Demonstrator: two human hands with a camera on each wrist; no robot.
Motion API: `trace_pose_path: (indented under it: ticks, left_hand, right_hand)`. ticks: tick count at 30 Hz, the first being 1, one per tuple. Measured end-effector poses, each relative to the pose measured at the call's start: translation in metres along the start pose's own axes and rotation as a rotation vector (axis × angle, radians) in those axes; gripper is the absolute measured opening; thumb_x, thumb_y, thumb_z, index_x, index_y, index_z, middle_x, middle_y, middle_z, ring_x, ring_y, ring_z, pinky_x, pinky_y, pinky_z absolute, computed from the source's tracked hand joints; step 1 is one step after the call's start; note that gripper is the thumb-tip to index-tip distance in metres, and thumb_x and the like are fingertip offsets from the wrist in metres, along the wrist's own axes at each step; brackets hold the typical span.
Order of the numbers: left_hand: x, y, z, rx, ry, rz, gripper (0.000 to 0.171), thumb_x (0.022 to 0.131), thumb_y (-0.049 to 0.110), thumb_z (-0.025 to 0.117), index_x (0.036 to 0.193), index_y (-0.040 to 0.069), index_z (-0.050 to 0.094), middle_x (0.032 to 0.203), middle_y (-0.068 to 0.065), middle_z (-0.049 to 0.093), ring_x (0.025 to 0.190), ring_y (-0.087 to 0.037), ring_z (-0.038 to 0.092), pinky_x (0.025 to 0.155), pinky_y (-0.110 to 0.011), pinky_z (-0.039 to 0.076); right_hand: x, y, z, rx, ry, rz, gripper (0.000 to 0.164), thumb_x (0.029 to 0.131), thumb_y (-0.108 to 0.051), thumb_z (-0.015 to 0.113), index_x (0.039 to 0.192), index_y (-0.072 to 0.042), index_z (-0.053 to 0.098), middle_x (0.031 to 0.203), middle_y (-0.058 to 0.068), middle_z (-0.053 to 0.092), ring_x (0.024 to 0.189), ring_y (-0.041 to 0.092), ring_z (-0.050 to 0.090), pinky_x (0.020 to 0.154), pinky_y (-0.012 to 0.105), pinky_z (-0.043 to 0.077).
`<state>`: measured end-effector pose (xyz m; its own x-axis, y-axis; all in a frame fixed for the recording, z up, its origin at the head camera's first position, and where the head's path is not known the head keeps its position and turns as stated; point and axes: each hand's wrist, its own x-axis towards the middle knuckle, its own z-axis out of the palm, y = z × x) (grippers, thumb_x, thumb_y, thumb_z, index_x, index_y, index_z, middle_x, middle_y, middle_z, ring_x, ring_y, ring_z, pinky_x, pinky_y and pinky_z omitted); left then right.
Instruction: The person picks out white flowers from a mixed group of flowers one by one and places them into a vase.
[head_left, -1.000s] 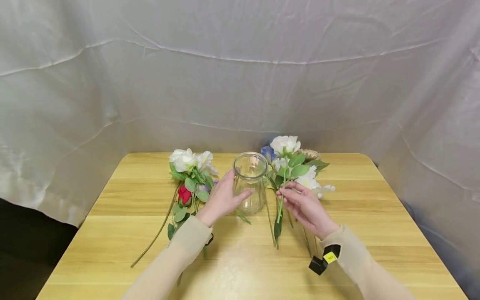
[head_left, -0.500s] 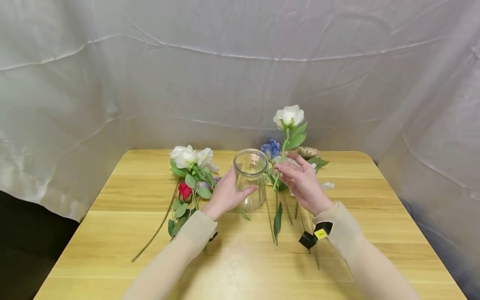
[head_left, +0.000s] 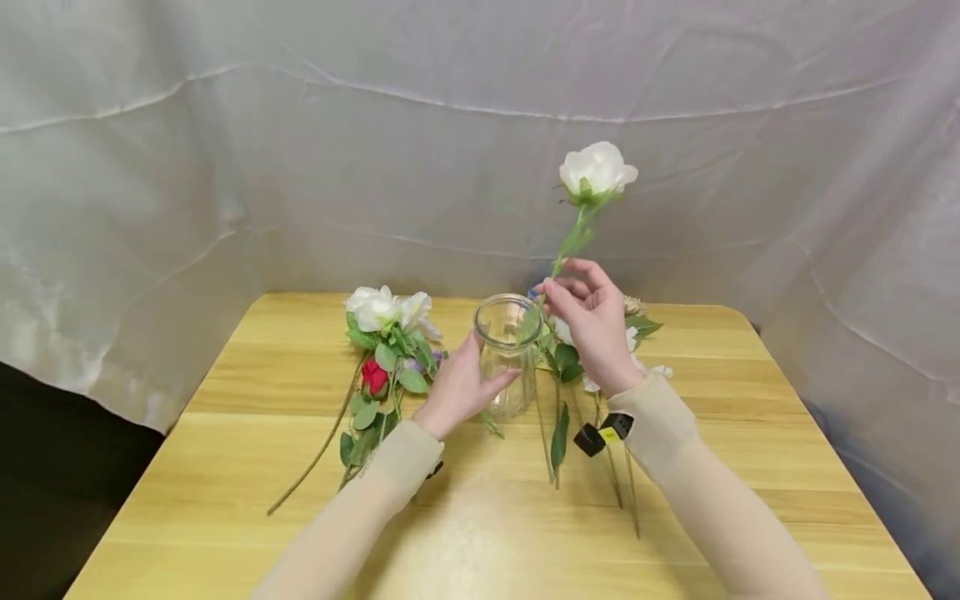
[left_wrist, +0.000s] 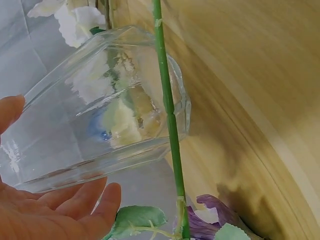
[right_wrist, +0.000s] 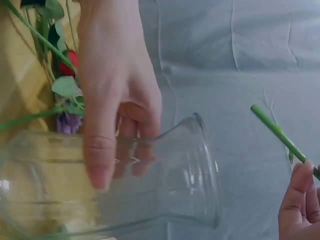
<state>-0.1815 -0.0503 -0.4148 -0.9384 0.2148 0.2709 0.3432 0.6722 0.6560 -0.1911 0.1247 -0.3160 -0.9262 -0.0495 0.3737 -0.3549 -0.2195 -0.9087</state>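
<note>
The person's left hand (head_left: 463, 385) is wrapped around the side of a clear, round glass vase (head_left: 501, 353) with a thick rim. Its thumb is on the near side and its fingers are on the far side, so this grip is holding the vase. The vase stands upright on the light brown wooden surface (head_left: 480, 525), between two bunches of flowers.

The right hand (head_left: 594, 329) has a pinching grip on the thin green stem (right_wrist: 274, 129) of a big white flower (head_left: 598, 171). The flower is up high, and the stem leans. Its cut end is near the vase's mouth but apart from the rim.

In the left bunch are white flowers (head_left: 375, 308), a small red rose (head_left: 374, 377), a purple flower (head_left: 422, 364) and green leaves (head_left: 366, 415). A long brown stem (head_left: 318, 458) lies beside them. In the right bunch are more white flowers, a tan flower (head_left: 634, 306) and a blue flower (head_left: 534, 293), mostly hidden by the right hand. Shiny gray cloth (head_left: 420, 183) hangs behind.
</note>
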Motion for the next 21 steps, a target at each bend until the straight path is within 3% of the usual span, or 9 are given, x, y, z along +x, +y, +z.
trace_pose_path:
  ticks: [8,15,21]
  left_hand:
    - [0.002,0.001,0.000,-0.001,0.004,0.007,0.078,0.082,0.044,0.070,0.142,0.011,0.033,0.131,-0.015,0.055,0.114,-0.031,0.056,0.095,-0.045,0.048]
    - [0.001,0.002,-0.001,0.016,-0.014,0.012,0.078,0.083,0.046,0.068,0.143,0.012,0.030,0.131,-0.014,0.055,0.113,-0.030,0.056,0.095,-0.042,0.049]
    - [-0.001,0.000,-0.002,0.020,-0.010,0.016,0.080,0.083,0.046,0.068,0.143,0.009,0.031,0.129,-0.015,0.056,0.111,-0.032,0.058,0.094,-0.042,0.050]
  right_hand:
    - [0.010,-0.001,0.020,-0.172,0.027,-0.260,0.027,0.087,0.002,0.063,0.108,0.013,0.051,0.087,0.012,0.064,0.080,0.023,0.065,0.070,0.025,0.057]
    - [0.006,-0.008,0.032,-0.384,-0.014,-0.412,0.013,0.086,0.008,0.060,0.096,0.012,0.054,0.084,0.022,0.061,0.075,0.031,0.062,0.064,0.019,0.054]
    - [0.003,-0.006,0.034,-0.530,-0.045,-0.495,0.010,0.083,0.012,0.060,0.093,0.011,0.058,0.081,0.022,0.063,0.072,0.030,0.063,0.063,0.035,0.057]
